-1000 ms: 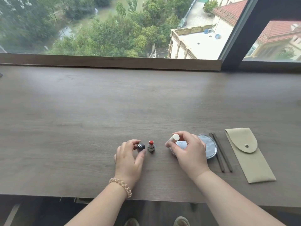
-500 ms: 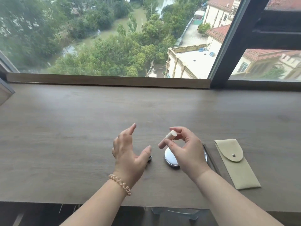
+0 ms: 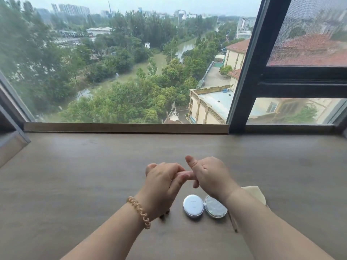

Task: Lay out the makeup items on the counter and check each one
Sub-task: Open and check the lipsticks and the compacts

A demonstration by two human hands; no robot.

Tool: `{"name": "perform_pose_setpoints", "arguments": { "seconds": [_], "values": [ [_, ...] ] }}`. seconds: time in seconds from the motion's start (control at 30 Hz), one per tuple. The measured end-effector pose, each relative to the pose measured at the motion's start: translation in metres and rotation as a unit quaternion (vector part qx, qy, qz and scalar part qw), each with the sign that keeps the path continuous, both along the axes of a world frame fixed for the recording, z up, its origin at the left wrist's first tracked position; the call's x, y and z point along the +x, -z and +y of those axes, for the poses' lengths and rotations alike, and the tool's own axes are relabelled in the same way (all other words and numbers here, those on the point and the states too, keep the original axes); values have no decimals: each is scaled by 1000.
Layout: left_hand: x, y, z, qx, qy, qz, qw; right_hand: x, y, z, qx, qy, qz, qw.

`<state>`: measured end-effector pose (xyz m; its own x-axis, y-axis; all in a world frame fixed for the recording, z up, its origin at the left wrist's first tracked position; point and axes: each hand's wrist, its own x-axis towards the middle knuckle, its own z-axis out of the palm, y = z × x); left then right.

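We hold our hands together above the tabletop [image 3: 75,184].
Fingers of our left hand [image 3: 163,182] curl against our right hand [image 3: 210,175]; clamped on what, we cannot tell. The compact [image 3: 193,205] lies beneath them, untouched.

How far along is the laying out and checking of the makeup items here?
Laid out: white compact, clear-lidded case, pencil and pouch lie on the counter. In hand: left hand and right hand hold a small beige stick, seemingly checking it. Left: setting it down; the other checks cannot be judged.
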<state>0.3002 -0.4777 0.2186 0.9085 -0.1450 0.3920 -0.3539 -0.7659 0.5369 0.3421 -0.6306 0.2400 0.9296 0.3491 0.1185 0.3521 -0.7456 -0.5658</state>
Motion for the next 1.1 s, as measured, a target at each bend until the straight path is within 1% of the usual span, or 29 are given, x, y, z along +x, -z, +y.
{"name": "perform_pose_setpoints", "arguments": {
  "seconds": [0.03, 0.1, 0.13, 0.2, 0.23, 0.27, 0.3, 0.33, 0.4, 0.43, 0.47, 0.5, 0.6, 0.63, 0.7, 0.8, 0.83, 0.9, 0.97, 1.07, 1.1],
  "values": [
    [0, -4, 0, -44, 10, 26, 999, 0, 1, 1, -1, 12, -44, 999],
    [3, -8, -1, -142, 32, 89, 985, -3, 8, 1, 19, 42, -142, 989],
    [3, -9, -1, -185, 42, 125, 974, -4, 11, 0, 17, 46, -205, 978],
    [-1, -9, -3, -270, 53, 193, 942, -3, 15, -2, 16, 24, -338, 941],
    [-3, -9, -4, -309, 52, 216, 925, -1, 16, -3, 20, 8, -382, 924],
    [-3, -9, -3, -327, 51, 228, 916, 1, 14, -4, 17, -9, -399, 917],
    [-3, -8, -1, -324, 48, 232, 916, 2, 13, -4, 12, -20, -384, 923],
    [-1, -8, 2, -313, 41, 231, 920, 5, 13, -4, 9, -24, -331, 943],
    [5, -5, 9, -285, 14, 220, 933, 13, 13, -5, 26, -31, -163, 986],
    [9, -3, 12, -266, 1, 214, 940, 16, 14, -7, 39, -44, -76, 995],
    [12, -1, 14, -244, -7, 210, 947, 19, 15, -8, 57, -60, -7, 997],
    [15, 2, 16, -218, -13, 207, 954, 22, 18, -11, 79, -72, 43, 993],
    [19, 8, 19, -175, -32, 206, 962, 19, 21, -17, 184, -78, 124, 972],
    [20, 8, 18, -169, -36, 210, 962, 16, 21, -18, 204, -83, 136, 966],
    [20, 8, 16, -157, -37, 221, 962, 15, 22, -18, 207, -90, 148, 963],
    [19, 3, 11, -124, -34, 227, 965, 16, 20, -16, 171, -91, 148, 970],
    [20, 2, 11, -118, -38, 224, 967, 17, 20, -15, 171, -88, 148, 970],
    [22, 1, 14, -130, -48, 219, 966, 16, 20, -16, 197, -79, 165, 963],
    [24, 1, 16, -143, -47, 220, 964, 16, 21, -18, 198, -81, 175, 961],
    [21, -2, 15, -116, -34, 217, 969, 14, 21, -19, 176, -81, 167, 967],
    [21, -3, 15, -106, -35, 216, 970, 14, 21, -19, 181, -77, 163, 967]
  ]
}}
